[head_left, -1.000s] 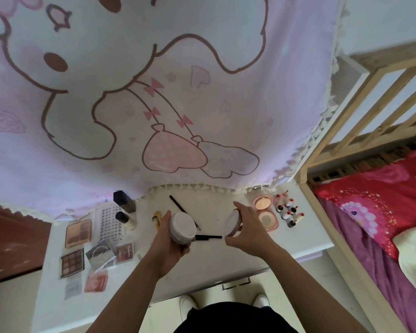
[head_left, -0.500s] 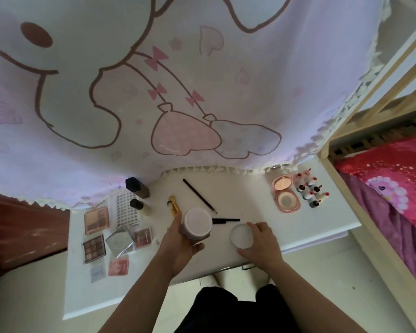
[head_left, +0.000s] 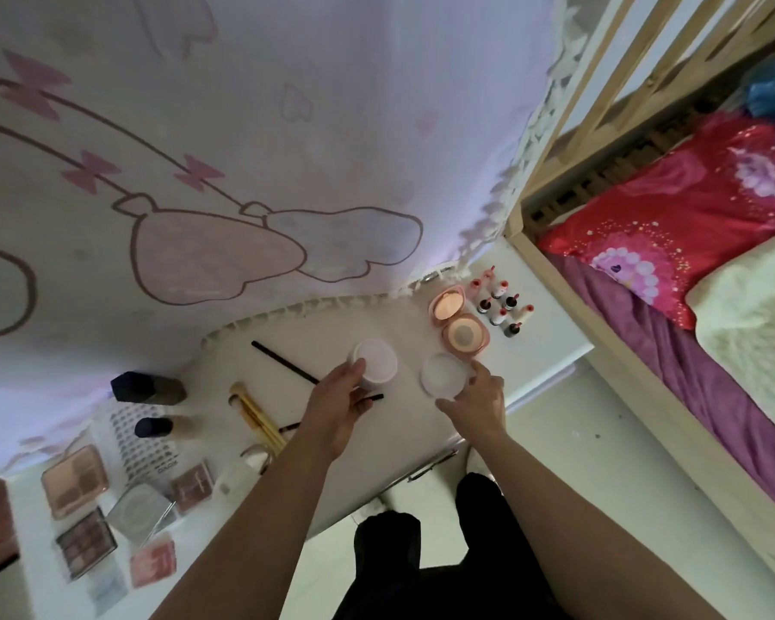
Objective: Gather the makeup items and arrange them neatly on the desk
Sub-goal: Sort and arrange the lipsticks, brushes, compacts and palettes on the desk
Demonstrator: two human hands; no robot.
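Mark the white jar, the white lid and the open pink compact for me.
white jar [head_left: 379, 360]: head view, on its round top face.
white lid [head_left: 444, 375]: head view, centre of the flat disc.
open pink compact [head_left: 463, 336]: head view, on the powder pan in its nearer half.

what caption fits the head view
Left hand grips a white jar; right hand holds a round white lid beside an open pink compact.

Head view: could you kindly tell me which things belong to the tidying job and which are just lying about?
Job: white jar, round lid, pink compact, small bottles, gold brush, eyeshadow palettes.
Lying about: cartoon curtain, wooden bed frame, red pillow.
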